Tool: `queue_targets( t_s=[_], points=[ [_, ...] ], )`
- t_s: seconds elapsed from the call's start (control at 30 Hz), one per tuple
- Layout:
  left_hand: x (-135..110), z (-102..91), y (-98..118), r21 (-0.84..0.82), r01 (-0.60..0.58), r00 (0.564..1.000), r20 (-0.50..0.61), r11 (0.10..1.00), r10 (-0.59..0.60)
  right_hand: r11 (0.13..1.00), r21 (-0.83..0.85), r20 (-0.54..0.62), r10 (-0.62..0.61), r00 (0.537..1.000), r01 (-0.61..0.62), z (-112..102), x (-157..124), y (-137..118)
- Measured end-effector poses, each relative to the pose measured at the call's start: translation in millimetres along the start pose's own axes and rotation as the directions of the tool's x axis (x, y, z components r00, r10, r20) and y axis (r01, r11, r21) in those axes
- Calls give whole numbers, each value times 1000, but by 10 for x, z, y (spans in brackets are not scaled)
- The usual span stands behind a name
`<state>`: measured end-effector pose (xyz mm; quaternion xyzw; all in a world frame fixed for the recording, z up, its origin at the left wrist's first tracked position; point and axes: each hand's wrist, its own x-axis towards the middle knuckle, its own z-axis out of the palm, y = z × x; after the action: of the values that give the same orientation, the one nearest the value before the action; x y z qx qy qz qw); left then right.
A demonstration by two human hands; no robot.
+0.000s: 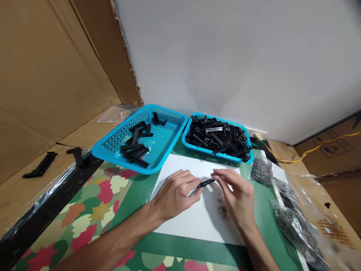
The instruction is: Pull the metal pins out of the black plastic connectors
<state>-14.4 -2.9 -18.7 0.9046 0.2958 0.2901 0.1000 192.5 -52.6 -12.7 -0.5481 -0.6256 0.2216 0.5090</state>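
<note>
Black part (207,183): held over the white paper (180,214), between both hands. Pinched at one end between thumb and fingers of the left hand (179,190), apparently for steadiness, with the opposite end left reachable. At that opposite end, fingers of the right hand (237,192) bent inward; contact too small to make out, so cannot tell whether pinching the part itself or a small piece. On the paper, beside the right hand: a loose scatter of brownish bits (222,210), probably laid there for easy pickup and contrast against white. Beyond the paper: left basket (166,145) and right basket (208,149), both blue, set side by side. In the right, a dense heap (218,137) of black parts; in the left, a smaller group (135,152), likely kept separate against mixing. Along the right of the bench (135,203): clear bags (296,227) of small pieces, probably placed for easy reach.
</note>
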Motion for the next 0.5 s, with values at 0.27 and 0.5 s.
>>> queue_targets(
  t_s=[0.27,0.5],
  points=[
    [-1,27,25,86,-87,996,-10,992,88,955,191,-5,233,972,-228,206,-55,-52],
    [-7,42,42,106,-110,994,4,988,111,986,62,51,149,987,-152,164,-16,-112]
  ],
)
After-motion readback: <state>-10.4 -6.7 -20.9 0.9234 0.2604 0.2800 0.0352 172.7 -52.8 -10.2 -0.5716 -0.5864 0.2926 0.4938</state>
